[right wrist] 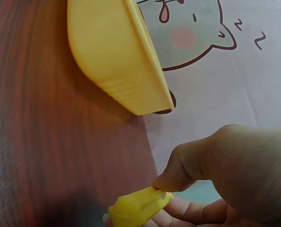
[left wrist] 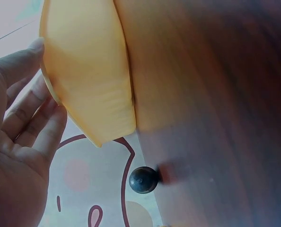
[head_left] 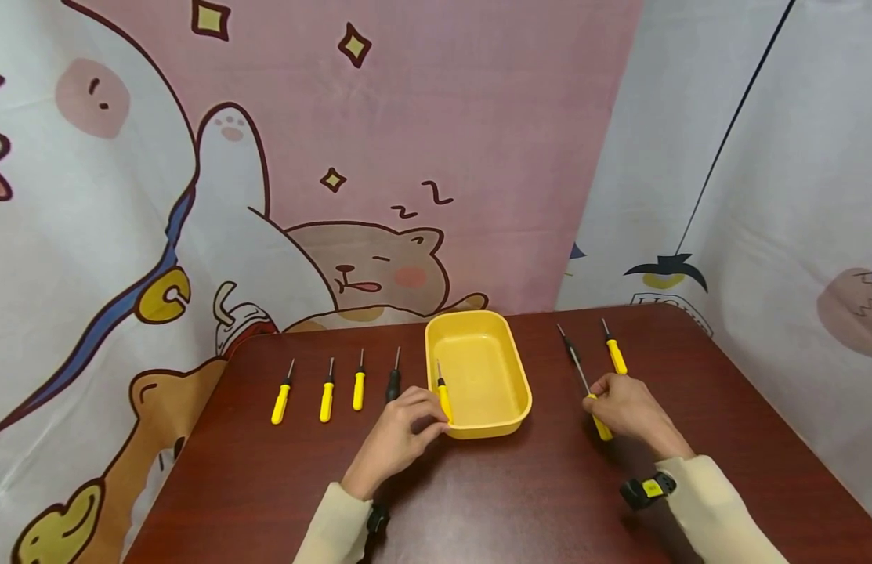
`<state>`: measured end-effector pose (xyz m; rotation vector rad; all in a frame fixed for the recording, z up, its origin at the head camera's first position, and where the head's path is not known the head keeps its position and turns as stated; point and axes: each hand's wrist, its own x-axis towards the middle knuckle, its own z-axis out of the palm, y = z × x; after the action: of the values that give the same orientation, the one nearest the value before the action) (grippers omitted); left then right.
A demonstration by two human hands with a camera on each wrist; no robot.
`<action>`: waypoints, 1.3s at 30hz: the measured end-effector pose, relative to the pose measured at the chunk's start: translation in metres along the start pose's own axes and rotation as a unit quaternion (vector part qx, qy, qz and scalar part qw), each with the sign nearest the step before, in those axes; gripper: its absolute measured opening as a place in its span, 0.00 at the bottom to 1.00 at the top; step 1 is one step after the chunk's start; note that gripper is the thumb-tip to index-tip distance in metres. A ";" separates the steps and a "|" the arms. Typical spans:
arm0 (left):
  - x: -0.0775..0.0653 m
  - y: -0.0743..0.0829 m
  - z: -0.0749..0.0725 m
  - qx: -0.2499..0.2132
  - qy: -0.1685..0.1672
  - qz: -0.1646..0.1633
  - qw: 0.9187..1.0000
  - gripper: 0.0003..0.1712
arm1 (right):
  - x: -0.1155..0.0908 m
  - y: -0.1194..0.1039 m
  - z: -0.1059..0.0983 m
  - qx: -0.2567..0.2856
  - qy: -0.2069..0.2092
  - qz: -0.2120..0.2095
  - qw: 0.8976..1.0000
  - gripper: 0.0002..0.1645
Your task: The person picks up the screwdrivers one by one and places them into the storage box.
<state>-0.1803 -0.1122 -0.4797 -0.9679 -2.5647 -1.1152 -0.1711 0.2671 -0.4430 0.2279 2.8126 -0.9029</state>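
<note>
My left hand [head_left: 400, 431] grips the near-left corner of a yellow plastic bin [head_left: 481, 429], thumb and fingers at its rim [left wrist: 55, 97]. A yellow-handled screwdriver [head_left: 444, 398] lies inside along the bin's left wall, its handle end close to those fingertips. To the right of the bin, my right hand [head_left: 629, 407] pinches the yellow handle of another screwdriver [head_left: 602, 428] between thumb and fingers. The same handle [right wrist: 140, 205] shows in the right wrist view. Its shaft points away and overlaps a black-handled screwdriver [head_left: 569, 348] in the head view.
Several yellow-handled screwdrivers, among them one [head_left: 281, 403] at far left, and a black-handled one [head_left: 393, 384] lie left of the bin. Another yellow-handled screwdriver [head_left: 615, 354] lies beyond my right hand. A printed curtain [head_left: 513, 157] hangs behind the dark wooden table [head_left: 492, 501].
</note>
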 end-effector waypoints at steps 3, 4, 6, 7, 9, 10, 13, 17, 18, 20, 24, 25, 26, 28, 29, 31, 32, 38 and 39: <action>0.000 0.000 0.000 -0.002 -0.001 -0.003 1.000 0.05 | 0.001 -0.007 -0.001 0.005 0.001 -0.003 1.000 0.18; 0.000 0.000 0.000 -0.002 -0.001 -0.004 1.000 0.05 | 0.001 -0.009 -0.001 0.005 0.002 -0.005 1.000 0.18; -0.001 0.001 0.000 -0.002 -0.001 -0.004 1.000 0.05 | 0.001 -0.013 -0.002 0.007 0.003 -0.010 1.000 0.18; -0.001 0.001 -0.001 -0.001 -0.001 -0.004 1.000 0.05 | 0.002 -0.016 -0.002 0.008 0.003 -0.011 1.000 0.18; -0.001 0.000 -0.001 -0.001 -0.001 -0.004 1.000 0.05 | 0.002 -0.021 -0.003 0.008 0.004 -0.016 1.000 0.18; -0.002 0.000 -0.001 -0.002 -0.001 -0.005 1.000 0.05 | 0.003 -0.024 -0.003 0.008 0.006 -0.019 1.000 0.18; -0.002 0.000 -0.001 0.004 0.001 0.000 1.000 0.05 | 0.003 -0.034 -0.005 0.012 0.005 -0.022 1.000 0.19; -0.002 -0.001 -0.002 0.011 0.005 0.011 1.000 0.04 | 0.004 -0.045 -0.007 0.017 -0.004 -0.026 1.000 0.19; -0.002 -0.001 -0.002 0.012 0.005 0.013 1.000 0.04 | 0.004 -0.048 -0.008 0.018 -0.005 -0.028 0.999 0.18; -0.001 -0.001 -0.002 0.010 0.004 0.016 1.000 0.04 | 0.006 -0.053 -0.008 0.014 -0.006 -0.035 0.999 0.18; -0.001 -0.001 -0.002 0.011 0.003 0.017 1.000 0.05 | 0.010 -0.064 -0.010 0.001 -0.003 -0.047 0.999 0.19; 0.000 0.000 -0.002 0.010 0.003 0.017 1.000 0.06 | 0.011 -0.067 -0.010 0.001 -0.005 -0.047 0.999 0.19; 0.000 0.000 -0.003 0.011 0.003 0.016 1.000 0.06 | 0.013 -0.071 -0.010 -0.002 -0.007 -0.048 0.999 0.20; 0.000 0.000 -0.003 0.012 0.003 0.016 1.000 0.06 | 0.016 -0.077 -0.011 -0.002 -0.015 -0.051 0.999 0.19; 0.000 0.000 -0.003 0.012 0.004 0.016 1.000 0.06 | 0.017 -0.080 -0.011 -0.001 -0.020 -0.053 0.998 0.19; 0.001 0.000 -0.004 0.012 0.005 0.017 1.000 0.06 | 0.021 -0.086 -0.011 0.000 -0.030 -0.058 0.998 0.18; 0.000 0.000 -0.004 0.013 0.007 0.019 1.000 0.06 | 0.022 -0.088 -0.011 -0.001 -0.035 -0.063 0.997 0.17; 0.000 0.000 -0.003 0.015 0.006 0.023 1.000 0.04 | 0.030 -0.102 -0.009 0.014 -0.083 -0.065 0.994 0.16; 0.000 0.000 -0.003 0.014 0.006 0.023 1.000 0.04 | 0.031 -0.105 -0.007 0.019 -0.090 -0.064 0.994 0.16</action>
<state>-0.1807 -0.1143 -0.4780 -1.0058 -2.5290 -1.0669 -0.2230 0.1903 -0.3852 -0.0303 2.6686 -0.9539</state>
